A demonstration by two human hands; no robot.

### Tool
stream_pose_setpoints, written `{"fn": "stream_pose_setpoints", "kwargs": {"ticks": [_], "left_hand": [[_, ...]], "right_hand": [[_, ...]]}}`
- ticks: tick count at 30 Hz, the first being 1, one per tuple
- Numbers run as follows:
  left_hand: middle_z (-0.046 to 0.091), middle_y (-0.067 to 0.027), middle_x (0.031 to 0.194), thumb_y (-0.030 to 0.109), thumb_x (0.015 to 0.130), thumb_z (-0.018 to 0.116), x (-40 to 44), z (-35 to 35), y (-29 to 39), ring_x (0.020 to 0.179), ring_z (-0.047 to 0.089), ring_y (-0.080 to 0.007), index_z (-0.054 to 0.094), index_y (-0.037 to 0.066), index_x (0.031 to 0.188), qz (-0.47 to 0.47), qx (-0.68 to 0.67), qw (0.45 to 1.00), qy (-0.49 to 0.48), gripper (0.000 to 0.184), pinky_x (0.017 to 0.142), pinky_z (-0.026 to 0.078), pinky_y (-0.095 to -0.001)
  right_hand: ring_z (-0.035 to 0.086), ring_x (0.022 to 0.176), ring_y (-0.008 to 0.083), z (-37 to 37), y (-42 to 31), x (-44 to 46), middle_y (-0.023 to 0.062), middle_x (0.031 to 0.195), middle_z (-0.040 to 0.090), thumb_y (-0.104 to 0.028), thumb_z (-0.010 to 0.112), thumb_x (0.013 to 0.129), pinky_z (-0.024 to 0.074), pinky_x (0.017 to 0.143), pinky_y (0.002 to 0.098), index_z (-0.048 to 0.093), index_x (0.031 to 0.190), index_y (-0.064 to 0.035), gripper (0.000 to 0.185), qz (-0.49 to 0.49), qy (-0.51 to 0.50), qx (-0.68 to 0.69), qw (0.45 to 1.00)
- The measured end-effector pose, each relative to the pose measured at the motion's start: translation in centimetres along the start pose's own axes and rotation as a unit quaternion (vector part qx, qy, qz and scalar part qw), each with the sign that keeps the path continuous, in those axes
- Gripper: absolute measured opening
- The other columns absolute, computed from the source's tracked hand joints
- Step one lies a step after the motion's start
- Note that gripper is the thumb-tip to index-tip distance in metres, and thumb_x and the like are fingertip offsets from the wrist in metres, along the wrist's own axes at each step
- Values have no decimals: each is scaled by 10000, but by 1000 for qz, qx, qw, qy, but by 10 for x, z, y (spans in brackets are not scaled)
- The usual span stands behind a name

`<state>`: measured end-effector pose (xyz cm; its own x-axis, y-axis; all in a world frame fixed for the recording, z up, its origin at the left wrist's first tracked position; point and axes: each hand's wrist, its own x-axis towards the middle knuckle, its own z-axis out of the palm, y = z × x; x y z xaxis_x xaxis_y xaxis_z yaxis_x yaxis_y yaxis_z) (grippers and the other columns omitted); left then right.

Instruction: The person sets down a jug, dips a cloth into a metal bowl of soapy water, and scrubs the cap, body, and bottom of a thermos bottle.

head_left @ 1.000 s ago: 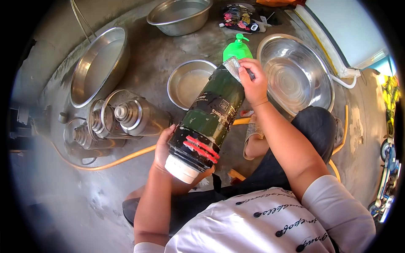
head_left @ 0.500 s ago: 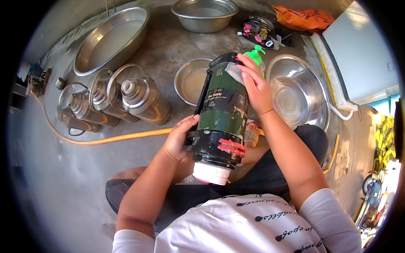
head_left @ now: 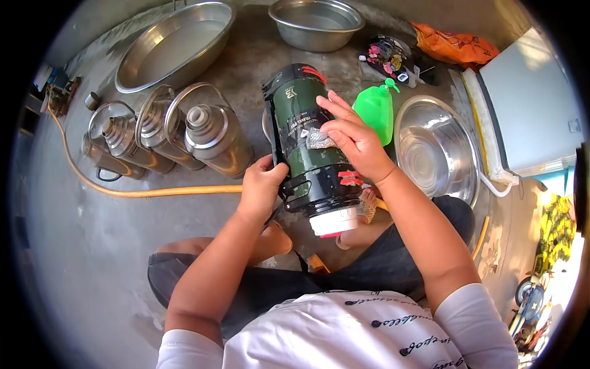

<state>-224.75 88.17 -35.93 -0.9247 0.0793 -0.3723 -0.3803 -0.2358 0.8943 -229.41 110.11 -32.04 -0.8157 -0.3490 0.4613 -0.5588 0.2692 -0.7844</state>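
- Reading the clock face with the travel pot (head_left: 313, 154) at centre; holding it above folded legs, seemingly clear of the floor (head_left: 92, 252), with the long axis tilted from 11 to 5.
- Aiming the white end (head_left: 334, 221) toward 5, near the body, and the far black end toward 11; likely tilted so to bring the printed green side up into view and within reach.
- Gripping with left hand (head_left: 264, 186), from 8: clamped on the pot along its handle side, with thumb on top; probably bearing most of the weight and checking roll.
- Working from 2 with right hand (head_left: 357, 140): closed over a silvery mesh pad (head_left: 318, 139), with upper fingers spread apart; pressing the pad onto the green wall below the lettering. Cannot tell the full grasp beneath the palm.
- Noting at 2, just beyond the right hand, a green pump bottle (head_left: 375, 117), upright; presumably kept there for easy reach.
- At 3, a wide steel basin (head_left: 433, 147), within arm's length.
- At 9, steel flasks (head_left: 221, 141) in a row, upright, perhaps grouped to leave elbow room.
- At 10 and 12, an oval basin (head_left: 200, 64) and a round basin (head_left: 313, 40), farther off.
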Motion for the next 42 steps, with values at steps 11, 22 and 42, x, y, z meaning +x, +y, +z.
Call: {"fn": "stream_pose_setpoints", "kwargs": {"ticks": [11, 22, 42], "left_hand": [[679, -118, 878, 169, 785, 678, 1, -5, -14, 800, 632, -193, 600, -50, 1034, 80, 175, 980, 57, 340, 773, 500, -316], [691, -182, 916, 213, 774, 702, -8, -5, -7, 836, 675, -263, 585, -66, 1101, 39, 276, 959, 41, 446, 797, 518, -355], [673, -125, 926, 130, 817, 668, -6, -2, -20, 828, 636, -185, 568, -50, 1081, -32, 202, 979, -20, 334, 756, 509, -314]], "right_hand": [[664, 975, 231, -22, -15, -17, 98, 1255, 575, -82, 649, 865, 545, 840, 359, 585, 1135, -67, 278, 194, -10, -51, 980], [681, 919, 258, -8, -12, -49, 78, 1165, 608, -138, 675, 805, 578, 725, 396, 604, 1221, -96, 424, -23, -148, -413, 898], [620, 625, 192, -12, 26, -24, 81, 823, 642, -114, 623, 867, 485, 542, 344, 639, 918, -40, 91, 176, 31, -221, 959]]}}
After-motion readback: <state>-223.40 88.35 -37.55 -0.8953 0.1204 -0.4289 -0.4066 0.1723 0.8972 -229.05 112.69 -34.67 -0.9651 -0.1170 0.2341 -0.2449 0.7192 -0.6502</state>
